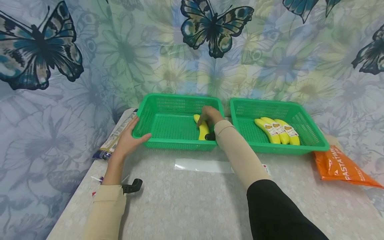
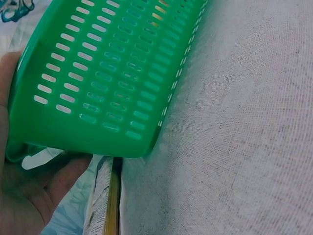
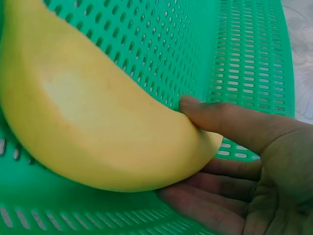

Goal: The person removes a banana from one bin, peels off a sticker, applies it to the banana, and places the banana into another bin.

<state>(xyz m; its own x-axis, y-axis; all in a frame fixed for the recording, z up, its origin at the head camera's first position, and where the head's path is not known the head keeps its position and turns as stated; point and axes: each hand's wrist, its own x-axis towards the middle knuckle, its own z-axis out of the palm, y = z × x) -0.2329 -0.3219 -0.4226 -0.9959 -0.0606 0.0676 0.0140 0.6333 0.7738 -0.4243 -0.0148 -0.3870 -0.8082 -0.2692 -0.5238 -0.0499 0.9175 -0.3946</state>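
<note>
Two green plastic baskets stand side by side. My left hand (image 1: 127, 141) holds the front left corner of the left basket (image 1: 180, 145); the thumb lies over the front rim and the fingers lie along the left end. Inside this basket, near its right end, is a yellow banana (image 1: 204, 131). My right hand (image 1: 210, 115) reaches in over it and grips one end between thumb (image 3: 234, 120) and fingers, as the right wrist view shows. Three bananas (image 1: 279, 131) with white labels lie together in the right basket (image 1: 288, 149).
An orange pasta bag (image 1: 345, 166) lies right of the right basket. A dark and gold packet (image 1: 115, 136) is tucked along the left basket's left side. On the table in front lies a clear strip (image 1: 202, 165). A butterfly-print cloth (image 1: 168, 60) hangs close behind.
</note>
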